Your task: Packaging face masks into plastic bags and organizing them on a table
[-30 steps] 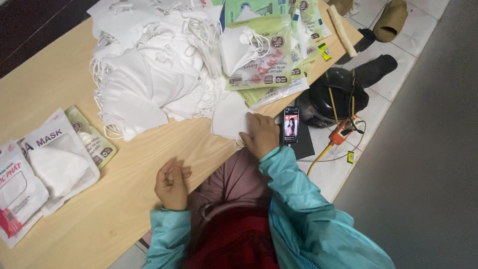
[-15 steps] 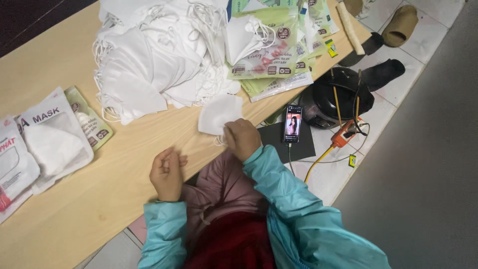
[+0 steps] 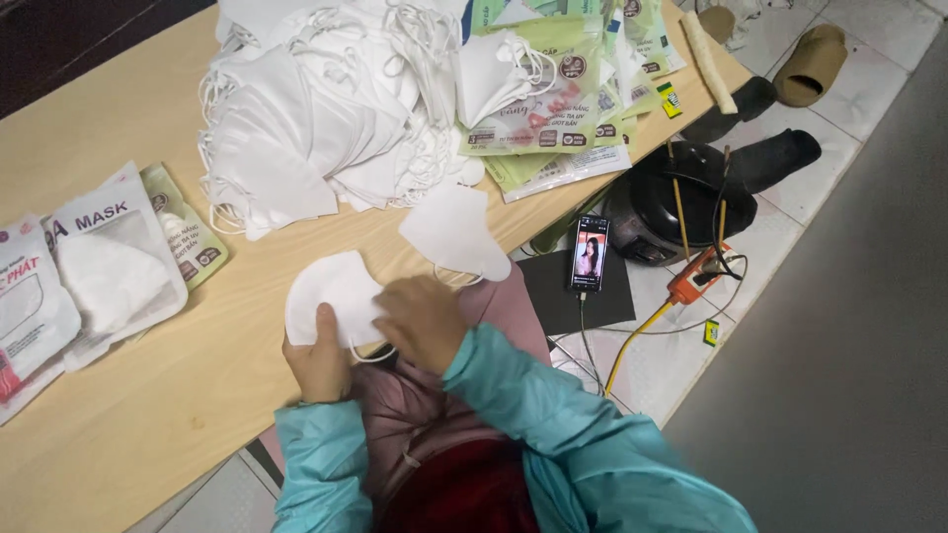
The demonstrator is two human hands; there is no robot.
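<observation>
A folded white face mask (image 3: 328, 289) lies at the near edge of the wooden table (image 3: 148, 395). My left hand (image 3: 318, 357) grips its lower edge with the thumb on top. My right hand (image 3: 423, 318) presses on the mask's right side, fingers curled over its ear loop. A second white mask (image 3: 454, 230) lies flat just beyond my right hand. Behind it spreads a big heap of loose white masks (image 3: 316, 109).
Packaged masks in clear bags (image 3: 99, 257) lie at the left. Green printed bags (image 3: 553, 99) are stacked at the far right of the table. On the tiled floor stand a phone (image 3: 590, 253) on a dark pad, a black pot (image 3: 681, 197) and an orange cable.
My right hand has come from the mask near the heap to my left hand, and both now hold one mask at the table's near edge. Another mask lies where it reached.
</observation>
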